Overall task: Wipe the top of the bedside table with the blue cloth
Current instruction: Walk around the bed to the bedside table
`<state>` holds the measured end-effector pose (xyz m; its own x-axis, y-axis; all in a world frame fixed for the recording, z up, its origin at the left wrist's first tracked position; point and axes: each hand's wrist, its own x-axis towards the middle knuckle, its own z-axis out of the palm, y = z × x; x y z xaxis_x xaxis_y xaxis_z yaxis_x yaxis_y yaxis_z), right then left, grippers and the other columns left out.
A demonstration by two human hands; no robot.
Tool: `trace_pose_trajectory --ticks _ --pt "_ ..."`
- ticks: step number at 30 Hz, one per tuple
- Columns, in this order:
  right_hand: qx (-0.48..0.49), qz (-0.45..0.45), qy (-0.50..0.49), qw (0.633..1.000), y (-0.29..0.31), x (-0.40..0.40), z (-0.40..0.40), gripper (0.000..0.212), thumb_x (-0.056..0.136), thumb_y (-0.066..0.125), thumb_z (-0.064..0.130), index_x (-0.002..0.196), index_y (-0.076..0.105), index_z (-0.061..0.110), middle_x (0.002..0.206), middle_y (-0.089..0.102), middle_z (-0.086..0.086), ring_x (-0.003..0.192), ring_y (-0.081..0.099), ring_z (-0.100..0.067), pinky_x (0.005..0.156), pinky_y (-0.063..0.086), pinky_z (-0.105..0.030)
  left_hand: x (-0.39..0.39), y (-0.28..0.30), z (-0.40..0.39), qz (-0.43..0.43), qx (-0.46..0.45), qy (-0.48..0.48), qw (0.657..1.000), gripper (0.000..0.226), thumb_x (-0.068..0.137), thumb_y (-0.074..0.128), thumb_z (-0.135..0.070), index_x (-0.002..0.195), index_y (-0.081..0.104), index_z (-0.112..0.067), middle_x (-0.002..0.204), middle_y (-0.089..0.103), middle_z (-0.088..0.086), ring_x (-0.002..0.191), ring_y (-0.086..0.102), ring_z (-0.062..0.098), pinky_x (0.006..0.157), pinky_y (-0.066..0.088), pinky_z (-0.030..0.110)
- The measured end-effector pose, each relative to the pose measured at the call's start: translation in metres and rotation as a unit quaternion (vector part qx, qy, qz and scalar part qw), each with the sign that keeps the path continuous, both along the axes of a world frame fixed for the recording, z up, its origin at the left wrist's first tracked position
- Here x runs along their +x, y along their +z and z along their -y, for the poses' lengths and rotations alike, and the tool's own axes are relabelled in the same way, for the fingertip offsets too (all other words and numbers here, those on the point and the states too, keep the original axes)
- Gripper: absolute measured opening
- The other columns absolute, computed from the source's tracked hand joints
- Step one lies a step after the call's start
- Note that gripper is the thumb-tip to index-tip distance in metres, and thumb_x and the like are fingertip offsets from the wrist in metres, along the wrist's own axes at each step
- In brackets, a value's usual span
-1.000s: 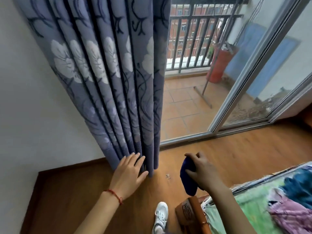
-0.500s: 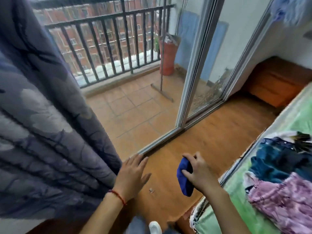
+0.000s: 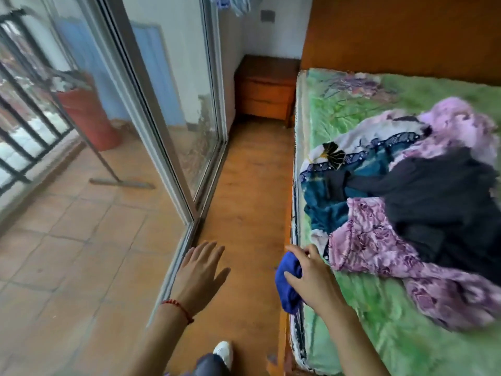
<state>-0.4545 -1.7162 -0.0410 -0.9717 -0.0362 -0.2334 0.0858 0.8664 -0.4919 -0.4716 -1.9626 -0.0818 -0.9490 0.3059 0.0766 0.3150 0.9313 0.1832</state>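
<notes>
blue cloth (image 3: 288, 284): bunched in right hand (image 3: 311, 278), at bed (image 3: 352, 308) edge
left hand (image 3: 199, 275): spread flat, empty
bedside table (image 3: 267, 86): far end of floor, well apart
bucket (image 3: 86, 112): contents blurred

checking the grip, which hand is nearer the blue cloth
Right. The right hand is closed around the blue cloth, holding it bunched at the edge of the bed. The left hand is open and empty, off to the cloth's left above the wooden floor.

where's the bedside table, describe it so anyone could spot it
Follow the strip of wooden floor between the glass door and the bed to the far wall. The bedside table is the low orange-brown wooden drawer unit in that corner.
</notes>
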Motion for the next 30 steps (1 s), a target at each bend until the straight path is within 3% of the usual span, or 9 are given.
trace_pose_trajectory --ticks 6,10,16,21,26,30 --pt "0.013 -0.003 -0.101 0.995 0.002 -0.025 0.007 0.046 0.085 0.059 0.021 0.127 0.041 0.03 0.114 0.037 0.0 0.077 0.053 -0.021 0.062 0.044 -0.03 -0.069 -0.003 0.016 0.021 0.004 -0.066 0.998 0.055 0.083 0.041 -0.049 0.111 0.065 -0.007 0.11 0.065 0.015 0.102 0.061 0.034 0.081 0.051 0.05" --pt "0.015 -0.007 -0.122 0.992 0.002 -0.047 0.008 0.048 0.085 0.06 0.018 0.127 0.041 0.03 0.115 0.036 -0.001 0.08 0.057 -0.024 0.064 0.048 -0.035 -0.103 -0.005 0.02 0.024 0.01 -0.093 0.995 0.057 0.084 0.037 -0.049 0.111 0.065 -0.008 0.11 0.066 0.014 0.103 0.061 0.034 0.081 0.049 0.05" --pt "0.031 -0.011 -0.123 0.992 -0.001 -0.116 0.004 0.049 0.086 0.059 0.022 0.129 0.038 0.031 0.115 0.037 0.001 0.079 0.056 -0.021 0.064 0.043 -0.028 -0.171 -0.004 0.008 0.026 0.028 -0.111 0.993 0.057 0.084 0.036 -0.049 0.112 0.064 -0.007 0.112 0.065 0.015 0.104 0.061 0.034 0.083 0.048 0.051" --pt "0.035 -0.026 -0.117 0.992 -0.008 -0.201 -0.015 0.047 0.086 0.058 0.02 0.129 0.04 0.028 0.111 0.037 0.0 0.07 0.045 -0.018 0.059 0.034 -0.026 -0.248 -0.01 -0.017 0.031 0.032 -0.114 0.992 0.057 0.084 0.036 -0.048 0.113 0.063 -0.008 0.112 0.065 0.014 0.104 0.061 0.033 0.083 0.049 0.051" --pt "0.054 -0.016 -0.088 0.994 0.003 -0.3 -0.041 0.046 0.088 0.057 0.024 0.131 0.038 0.028 0.119 0.037 -0.003 0.081 0.057 -0.027 0.06 0.034 -0.027 -0.337 -0.001 -0.051 0.042 0.017 -0.123 0.991 0.056 0.084 0.036 -0.05 0.113 0.064 -0.01 0.112 0.065 0.012 0.104 0.062 0.031 0.082 0.049 0.049" --pt "0.063 -0.02 -0.06 0.996 0.015 -0.379 -0.058 0.046 0.09 0.054 0.025 0.132 0.036 0.029 0.12 0.037 -0.002 0.079 0.055 -0.023 0.059 0.032 -0.025 -0.409 0.006 -0.064 0.042 0.025 -0.102 0.994 0.058 0.087 0.034 -0.051 0.114 0.063 -0.009 0.112 0.065 0.012 0.103 0.061 0.031 0.082 0.051 0.05"
